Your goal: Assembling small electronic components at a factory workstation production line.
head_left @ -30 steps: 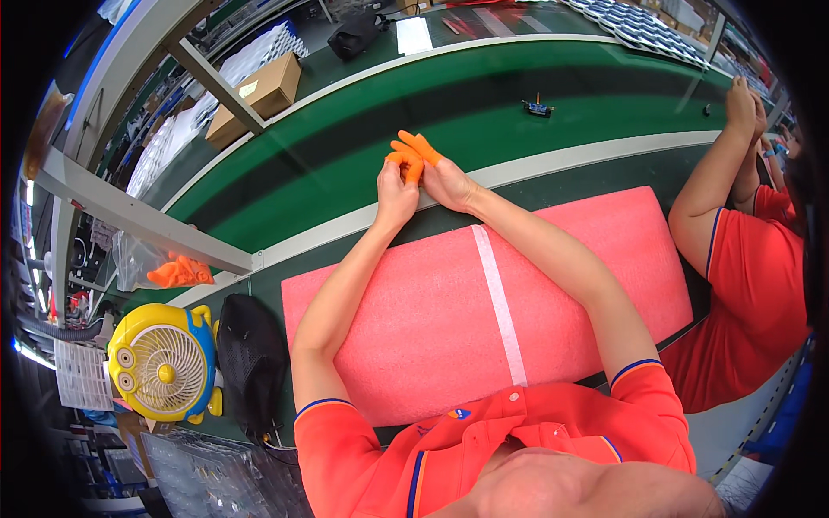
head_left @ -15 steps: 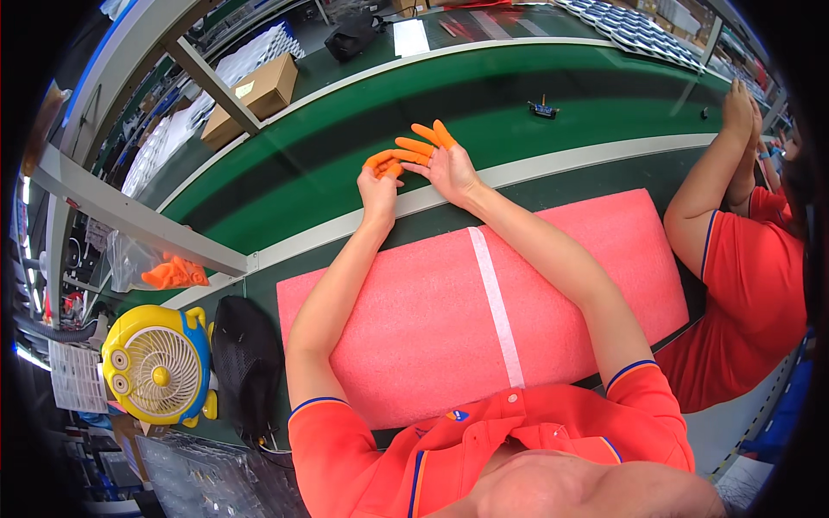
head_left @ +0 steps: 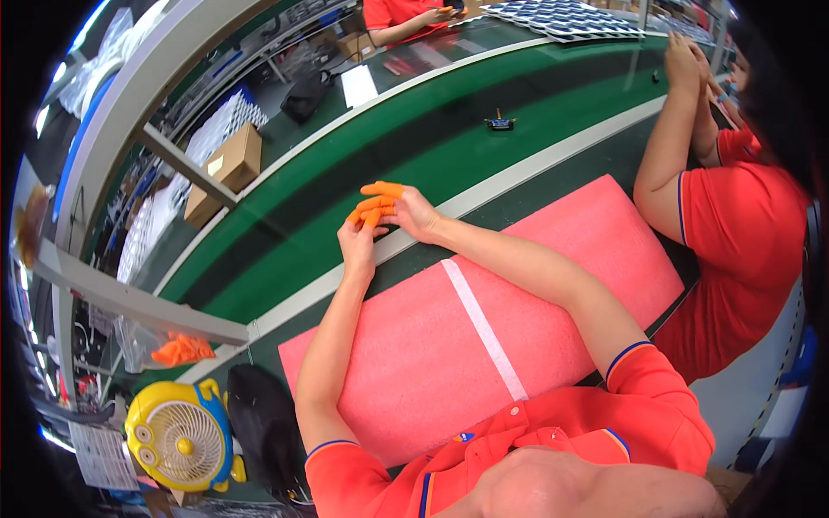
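My left hand (head_left: 357,246) and my right hand (head_left: 414,215) meet over the near edge of the green conveyor belt. Orange finger cots (head_left: 376,205) cover several fingertips on both. The left fingers are bent and pressed together against the right fingertips; whatever lies between them is hidden. My right fingers reach leftward, the uppermost one stretched out over the left hand. Under my forearms lies a pink foam block (head_left: 414,345) with a white strip (head_left: 484,329) across it.
A small blue part (head_left: 499,123) sits on the belt (head_left: 302,207). To the left are a yellow fan (head_left: 184,446), a black bag (head_left: 263,423), orange finger cots in a bag (head_left: 182,349) and a metal frame (head_left: 142,298). A co-worker's arm (head_left: 669,164) is at the right.
The view has turned, so the bench sits lower and tilted. My right fingers, spread before, now bend closer to the left hand. A person across the belt has come into view.
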{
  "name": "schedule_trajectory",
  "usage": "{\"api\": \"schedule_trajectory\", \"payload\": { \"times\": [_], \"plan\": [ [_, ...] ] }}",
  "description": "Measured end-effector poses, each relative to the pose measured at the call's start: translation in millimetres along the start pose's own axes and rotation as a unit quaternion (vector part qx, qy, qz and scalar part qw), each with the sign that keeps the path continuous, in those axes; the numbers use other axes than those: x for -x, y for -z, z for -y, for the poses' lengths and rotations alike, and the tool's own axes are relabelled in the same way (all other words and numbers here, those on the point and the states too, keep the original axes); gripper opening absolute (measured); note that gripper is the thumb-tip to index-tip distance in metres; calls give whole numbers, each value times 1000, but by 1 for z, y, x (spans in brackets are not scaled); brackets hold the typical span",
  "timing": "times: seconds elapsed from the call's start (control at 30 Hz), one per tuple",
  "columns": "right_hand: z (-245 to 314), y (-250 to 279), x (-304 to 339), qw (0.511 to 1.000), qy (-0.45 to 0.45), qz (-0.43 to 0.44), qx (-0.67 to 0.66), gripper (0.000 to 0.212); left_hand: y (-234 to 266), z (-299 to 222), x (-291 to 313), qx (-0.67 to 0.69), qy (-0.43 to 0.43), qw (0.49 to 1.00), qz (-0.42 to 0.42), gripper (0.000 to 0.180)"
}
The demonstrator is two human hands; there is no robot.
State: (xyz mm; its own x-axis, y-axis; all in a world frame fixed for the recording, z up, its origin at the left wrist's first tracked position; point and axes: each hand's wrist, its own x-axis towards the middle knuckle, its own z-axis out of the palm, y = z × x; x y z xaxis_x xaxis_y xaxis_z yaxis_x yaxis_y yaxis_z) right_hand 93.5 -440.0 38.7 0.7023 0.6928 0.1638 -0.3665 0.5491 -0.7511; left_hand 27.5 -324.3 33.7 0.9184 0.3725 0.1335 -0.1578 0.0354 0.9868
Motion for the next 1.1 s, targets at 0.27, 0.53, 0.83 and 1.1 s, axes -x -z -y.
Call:
{"api": "schedule_trajectory", "payload": {
  "times": [0.27,0.53,0.83,1.1],
  "plan": [
    [-2,-4,2,997,-13,-65,27,33,-3,-2,1,-72,-30,996,29,25],
    [0,-5,0,995,-50,-72,45,25,-3,10,0,-184,-111,976,26,28],
    [-3,-4,2,994,-15,-98,37,22,-2,13,-1,-149,-108,982,42,33],
    [-10,0,-1,993,0,-97,60,24,-6,8,4,-163,-100,981,18,30]
  ]
}}
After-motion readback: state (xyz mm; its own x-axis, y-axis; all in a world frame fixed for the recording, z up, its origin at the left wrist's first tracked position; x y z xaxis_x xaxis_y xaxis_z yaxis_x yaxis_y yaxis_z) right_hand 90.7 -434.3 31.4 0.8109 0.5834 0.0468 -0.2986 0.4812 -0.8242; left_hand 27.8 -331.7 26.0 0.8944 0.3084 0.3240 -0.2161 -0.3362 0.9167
